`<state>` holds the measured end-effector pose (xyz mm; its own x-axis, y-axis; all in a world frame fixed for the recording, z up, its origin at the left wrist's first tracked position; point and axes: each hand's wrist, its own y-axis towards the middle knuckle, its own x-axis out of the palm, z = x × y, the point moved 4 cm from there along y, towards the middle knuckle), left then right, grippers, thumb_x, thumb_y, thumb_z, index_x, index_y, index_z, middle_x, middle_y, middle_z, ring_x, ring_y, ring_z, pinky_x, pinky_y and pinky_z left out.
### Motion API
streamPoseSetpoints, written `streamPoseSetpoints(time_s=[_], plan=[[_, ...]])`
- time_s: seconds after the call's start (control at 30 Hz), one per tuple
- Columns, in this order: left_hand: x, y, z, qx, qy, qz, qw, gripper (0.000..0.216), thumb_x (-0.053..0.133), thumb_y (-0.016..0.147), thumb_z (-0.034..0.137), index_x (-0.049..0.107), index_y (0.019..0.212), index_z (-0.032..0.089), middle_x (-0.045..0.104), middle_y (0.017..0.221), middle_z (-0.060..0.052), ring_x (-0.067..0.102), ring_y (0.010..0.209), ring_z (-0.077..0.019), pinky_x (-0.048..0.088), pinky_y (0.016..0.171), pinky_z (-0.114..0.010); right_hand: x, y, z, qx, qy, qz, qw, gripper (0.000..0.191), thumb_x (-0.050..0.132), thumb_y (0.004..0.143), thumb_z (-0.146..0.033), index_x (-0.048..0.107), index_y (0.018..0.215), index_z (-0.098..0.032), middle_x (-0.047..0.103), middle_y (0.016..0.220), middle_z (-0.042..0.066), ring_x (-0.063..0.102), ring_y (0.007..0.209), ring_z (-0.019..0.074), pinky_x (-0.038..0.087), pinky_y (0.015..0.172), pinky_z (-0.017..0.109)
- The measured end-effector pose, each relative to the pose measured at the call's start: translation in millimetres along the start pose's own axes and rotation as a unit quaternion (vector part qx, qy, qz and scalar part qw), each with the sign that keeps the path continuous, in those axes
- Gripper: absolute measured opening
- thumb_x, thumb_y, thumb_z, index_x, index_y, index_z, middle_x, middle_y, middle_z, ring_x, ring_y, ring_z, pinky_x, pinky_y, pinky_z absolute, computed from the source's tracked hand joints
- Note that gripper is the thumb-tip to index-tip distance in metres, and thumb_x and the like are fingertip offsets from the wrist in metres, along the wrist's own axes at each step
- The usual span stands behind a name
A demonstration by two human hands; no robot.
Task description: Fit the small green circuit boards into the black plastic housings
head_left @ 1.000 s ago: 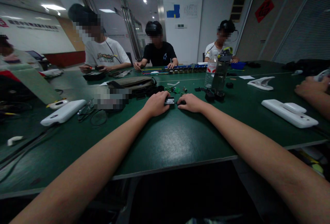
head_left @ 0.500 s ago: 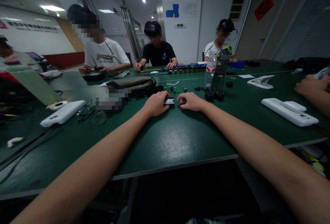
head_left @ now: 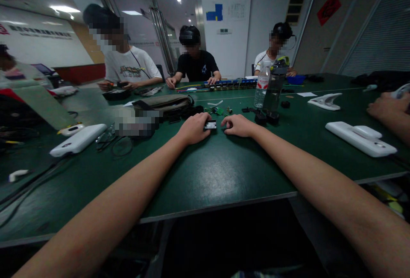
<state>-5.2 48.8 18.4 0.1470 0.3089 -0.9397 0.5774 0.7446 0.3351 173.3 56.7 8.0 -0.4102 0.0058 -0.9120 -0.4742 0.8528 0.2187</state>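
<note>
Near the middle of the dark green table, your left hand grips a small black-and-silver block, its thumb and fingers closed around the near-left side while the other end sticks out toward your right hand. That right hand sits just across a narrow gap, fingers curled inward; the shadow under them is too dark to tell whether they pinch anything. Just beyond your hands lie green circuit boards, and to the right of your right hand stand a black block, a clear bottle with a red-and-white label and a dark bottle. A grey-brown bag lies beyond your left hand, to the left.
</note>
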Motion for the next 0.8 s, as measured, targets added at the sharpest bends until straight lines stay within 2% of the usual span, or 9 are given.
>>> streamPoseSetpoints(time_s=[0.23,0.43,0.63,0.8], plan=[[1,0,-1,-0.003,0.010,-0.004,1.000,0.035,0.056,0.083,0.029,0.054,0.117,0.018,0.067,0.114,-0.013,0.063,0.105,-0.0299,0.050,0.091,-0.041,3,2,4,0.015,0.027,-0.030,0.999,0.033,0.074,0.079,-0.014,0.074,0.112,-0.019,0.066,0.083,-0.002,0.056,0.072,0.0107,0.039,0.071,0.021],[1,0,0,0.000,0.008,-0.006,1.000,0.034,0.055,0.084,0.030,0.054,0.116,0.018,0.067,0.113,-0.012,0.063,0.105,-0.0299,0.050,0.092,-0.042,3,2,3,0.006,0.034,-0.008,0.999,0.037,0.076,0.076,-0.011,0.075,0.112,-0.021,0.063,0.085,-0.002,0.056,0.073,0.0111,0.039,0.073,0.022],[1,0,-1,0.000,-0.011,-0.001,1.000,0.034,0.056,0.082,0.029,0.054,0.115,0.019,0.067,0.113,-0.013,0.063,0.105,-0.0308,0.050,0.092,-0.043,1,2,3,-0.009,0.027,0.072,0.997,0.045,0.074,0.071,-0.003,0.073,0.113,-0.021,0.066,0.089,0.000,0.058,0.082,0.0148,0.042,0.079,0.025],[-1,0,0,0.002,-0.006,0.000,1.000,0.034,0.056,0.082,0.030,0.054,0.115,0.019,0.067,0.113,-0.012,0.063,0.105,-0.0302,0.051,0.092,-0.043,-7,1,8,0.019,0.028,0.139,0.990,0.025,0.069,0.081,-0.012,0.077,0.103,-0.019,0.072,0.087,0.003,0.063,0.081,0.0168,0.044,0.082,0.028]])
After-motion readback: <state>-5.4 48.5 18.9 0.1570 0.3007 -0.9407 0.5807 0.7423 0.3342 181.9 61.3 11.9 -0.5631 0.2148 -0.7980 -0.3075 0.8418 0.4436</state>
